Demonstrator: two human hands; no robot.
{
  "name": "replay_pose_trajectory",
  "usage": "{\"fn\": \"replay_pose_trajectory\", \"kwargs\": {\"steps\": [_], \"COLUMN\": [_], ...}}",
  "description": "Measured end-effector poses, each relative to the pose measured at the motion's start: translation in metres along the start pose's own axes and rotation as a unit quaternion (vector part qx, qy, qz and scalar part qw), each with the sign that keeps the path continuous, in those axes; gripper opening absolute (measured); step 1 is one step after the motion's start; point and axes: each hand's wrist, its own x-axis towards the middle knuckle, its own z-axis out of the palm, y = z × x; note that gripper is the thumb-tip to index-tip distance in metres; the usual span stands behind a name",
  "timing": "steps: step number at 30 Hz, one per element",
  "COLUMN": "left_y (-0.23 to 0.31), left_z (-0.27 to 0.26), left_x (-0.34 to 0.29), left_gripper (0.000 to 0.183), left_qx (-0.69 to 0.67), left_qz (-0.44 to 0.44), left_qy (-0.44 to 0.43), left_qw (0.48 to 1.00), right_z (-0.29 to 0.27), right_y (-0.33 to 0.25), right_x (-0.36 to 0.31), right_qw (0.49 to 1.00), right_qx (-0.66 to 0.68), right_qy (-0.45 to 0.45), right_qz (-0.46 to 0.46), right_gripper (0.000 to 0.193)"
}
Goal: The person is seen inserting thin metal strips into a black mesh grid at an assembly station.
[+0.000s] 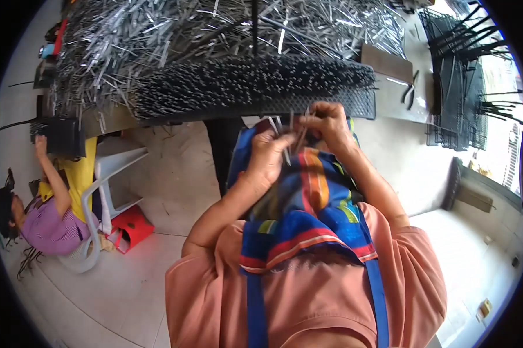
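Note:
My left hand (265,158) is closed around a few thin metal strips (286,154), their ends sticking out past the fingers. Beside it, my right hand (332,126) pinches thin strips (301,137) that are blurred by motion. Both hands meet over my striped blue apron (316,180), just in front of the table's near edge. Right beyond the fingers lies a long black mesh tray (357,105), packed with many thin dark pieces with light tips (226,84).
A large heap of loose silvery strips (134,40) covers the table behind the tray. Pliers (411,93) and a brown board (387,62) lie on the right. Black mesh racks (456,87) stand farther right. A seated person (55,226) works at the left, near a red bag (132,227).

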Motion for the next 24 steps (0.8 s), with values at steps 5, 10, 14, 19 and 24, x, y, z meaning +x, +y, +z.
{"fn": "replay_pose_trajectory", "kwargs": {"steps": [5,10,14,19,24], "left_y": [-0.005,0.000,0.005,0.004,-0.007], "left_z": [-0.008,-0.001,0.008,0.015,0.008], "left_x": [-0.008,-0.013,-0.010,0.017,0.030], "left_gripper": [0.021,0.022,0.021,0.016,0.017], "left_qx": [0.025,0.081,-0.022,-0.091,-0.057], "left_qz": [-0.076,-0.052,-0.067,-0.029,-0.037], "left_qy": [0.053,0.039,0.043,0.038,0.003], "left_qw": [0.995,0.995,0.997,0.995,0.998], "right_z": [-0.007,-0.011,-0.010,0.001,0.002], "right_y": [0.007,0.012,0.015,0.000,-0.003], "right_x": [0.012,0.029,0.032,0.031,0.030], "right_qw": [0.919,0.891,0.880,0.864,0.854], "right_qx": [-0.055,-0.113,-0.157,-0.227,-0.242], "right_qy": [0.233,0.234,0.206,0.205,0.184], "right_qz": [-0.314,-0.373,-0.399,-0.400,-0.422], "right_gripper": [0.005,0.006,0.010,0.011,0.011]}}
